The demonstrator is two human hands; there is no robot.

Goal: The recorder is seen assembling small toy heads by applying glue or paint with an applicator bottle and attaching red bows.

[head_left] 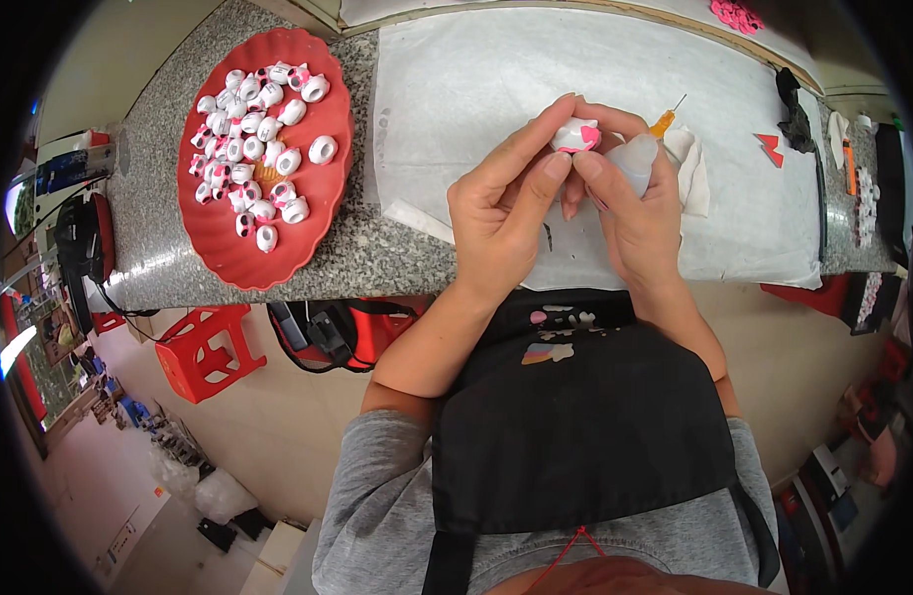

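As we look down over the speckled counter (387,260), both hands are up above the white sheet (456,79), and between their fingertips sits a small white figure (571,137) with a pink bow! Our left hand (496,203) is closed to a pinch, thumb at the figure's near edge, fingers arched round its far side. Our right hand (647,223) does double duty: thumb tip at the figure's near right, while a clear squeeze bottle (635,164) is tucked in the grip behind that thumb. And look at its line: the bottle's long axis slants away from us to the right, orange nozzle (663,123) and thin needle at the far end, pointing clear of the figure. The figure itself lies wider than tall, long axis roughly left to right, bow on its right side and turned up towards us. Just beyond the right hand, a crumpled white cloth (694,178); over on our left, a red scalloped plate (323,208) loaded with similar white pieces (289,160)!
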